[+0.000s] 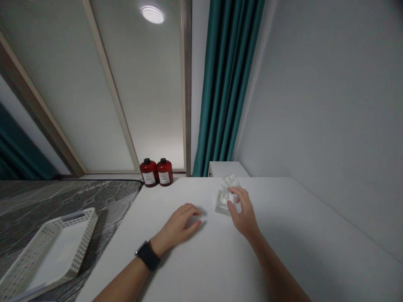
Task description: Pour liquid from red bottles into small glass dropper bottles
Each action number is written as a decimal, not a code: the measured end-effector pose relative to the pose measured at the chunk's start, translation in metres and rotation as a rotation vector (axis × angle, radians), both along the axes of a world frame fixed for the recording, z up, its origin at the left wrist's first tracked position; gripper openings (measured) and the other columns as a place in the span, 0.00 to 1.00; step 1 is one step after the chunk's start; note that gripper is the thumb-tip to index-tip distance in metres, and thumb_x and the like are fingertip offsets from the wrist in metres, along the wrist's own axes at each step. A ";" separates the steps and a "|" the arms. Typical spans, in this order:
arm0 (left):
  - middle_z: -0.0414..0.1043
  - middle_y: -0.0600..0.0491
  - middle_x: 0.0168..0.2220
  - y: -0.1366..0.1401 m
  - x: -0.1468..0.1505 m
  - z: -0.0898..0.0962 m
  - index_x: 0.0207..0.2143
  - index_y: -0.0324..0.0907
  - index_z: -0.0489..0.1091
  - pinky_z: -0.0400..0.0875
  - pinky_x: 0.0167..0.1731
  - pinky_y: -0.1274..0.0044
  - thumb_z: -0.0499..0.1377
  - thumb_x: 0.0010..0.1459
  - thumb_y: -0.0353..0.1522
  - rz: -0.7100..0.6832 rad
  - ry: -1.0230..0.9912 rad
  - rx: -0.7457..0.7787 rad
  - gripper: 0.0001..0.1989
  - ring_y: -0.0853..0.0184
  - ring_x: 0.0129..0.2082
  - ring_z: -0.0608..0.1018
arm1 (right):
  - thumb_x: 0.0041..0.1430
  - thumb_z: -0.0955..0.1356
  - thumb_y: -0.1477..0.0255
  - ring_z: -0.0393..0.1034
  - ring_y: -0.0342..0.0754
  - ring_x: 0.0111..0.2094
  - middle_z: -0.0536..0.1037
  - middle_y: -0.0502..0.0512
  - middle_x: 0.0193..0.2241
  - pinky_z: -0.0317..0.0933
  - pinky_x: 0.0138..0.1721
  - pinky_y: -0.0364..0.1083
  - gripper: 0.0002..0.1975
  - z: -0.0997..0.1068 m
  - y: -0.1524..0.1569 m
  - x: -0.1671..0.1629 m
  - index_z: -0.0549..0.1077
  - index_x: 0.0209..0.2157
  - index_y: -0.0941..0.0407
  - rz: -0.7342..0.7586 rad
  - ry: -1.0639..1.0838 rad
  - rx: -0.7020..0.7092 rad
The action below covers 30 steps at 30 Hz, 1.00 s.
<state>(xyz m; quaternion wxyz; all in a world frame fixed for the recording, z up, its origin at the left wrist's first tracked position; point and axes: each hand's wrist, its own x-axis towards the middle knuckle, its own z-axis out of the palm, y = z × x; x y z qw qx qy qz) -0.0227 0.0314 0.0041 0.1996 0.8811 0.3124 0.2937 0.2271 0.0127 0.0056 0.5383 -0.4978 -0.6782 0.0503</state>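
Observation:
My left hand [181, 222], with a dark watch [147, 255] on its wrist, rests low over the white table [201, 268]. Its fingers are loosely bent, the thumb is apart from them, and nothing is between them. Further right, my right hand [244, 214] is at the right side of a small whitish, see-through box-like pack [222, 207]. Crinkled clear plastic [231, 181] rises at the pack's back. The right thumb and fingers are apart, overlapping part of the pack; whether they touch it I cannot tell.
Two red bottles [148, 173] with black caps and white labels stand side by side at the table's far left corner. A white perforated basket [85, 247] lies on the grey patterned surface at left. Behind are a white cabinet [226, 168], a green curtain [225, 84] and, at right, a wall.

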 end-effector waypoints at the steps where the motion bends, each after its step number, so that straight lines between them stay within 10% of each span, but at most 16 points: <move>1: 0.73 0.50 0.39 0.000 0.000 0.000 0.41 0.44 0.69 0.70 0.44 0.69 0.56 0.63 0.32 0.008 0.007 0.005 0.04 0.61 0.42 0.75 | 0.62 0.63 0.74 0.68 0.55 0.47 0.73 0.61 0.46 0.64 0.49 0.56 0.16 0.001 -0.004 -0.008 0.70 0.51 0.54 0.050 0.004 -0.002; 8: 0.74 0.51 0.35 0.001 -0.006 0.004 0.37 0.43 0.69 0.68 0.40 0.70 0.55 0.63 0.30 0.113 0.053 0.087 0.03 0.61 0.38 0.75 | 0.60 0.61 0.80 0.69 0.51 0.48 0.76 0.57 0.44 0.64 0.51 0.52 0.17 -0.008 -0.018 -0.054 0.70 0.49 0.53 0.395 -0.070 -0.186; 30: 0.68 0.40 0.52 0.122 -0.076 0.077 0.49 0.41 0.71 0.56 0.57 0.58 0.57 0.61 0.36 0.863 0.299 0.475 0.15 0.48 0.54 0.67 | 0.61 0.61 0.79 0.71 0.54 0.47 0.76 0.58 0.42 0.66 0.51 0.55 0.16 -0.016 -0.023 -0.061 0.73 0.46 0.52 0.452 -0.165 -0.321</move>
